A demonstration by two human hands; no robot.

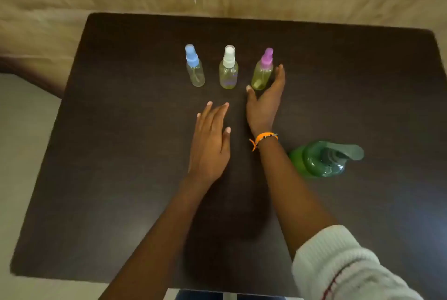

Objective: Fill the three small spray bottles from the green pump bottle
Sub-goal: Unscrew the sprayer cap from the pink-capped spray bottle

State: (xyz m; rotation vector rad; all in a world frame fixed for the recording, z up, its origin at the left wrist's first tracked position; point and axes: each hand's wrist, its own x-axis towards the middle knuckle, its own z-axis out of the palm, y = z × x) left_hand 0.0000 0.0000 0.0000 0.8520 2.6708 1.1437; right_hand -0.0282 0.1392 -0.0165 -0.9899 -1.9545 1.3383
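The right hand [264, 103] is cupping the purple-capped bottle [262, 72] with straight, parted fingers, likely to lift it. Left of that bottle, the white-capped bottle [228, 68] and blue-capped bottle [195, 67] are standing upright. The left hand [210, 141] is hovering nearer, fingers relaxed. The green pump bottle [321, 158] is waiting nearer, rightward.

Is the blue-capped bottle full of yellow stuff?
No, the blue-capped spray bottle looks clear, unlike the two yellowish ones beside it.

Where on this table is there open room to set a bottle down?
Bare table lies left of the left hand and beyond the green pump bottle. It's crowded around the right hand by the purple-capped bottle.
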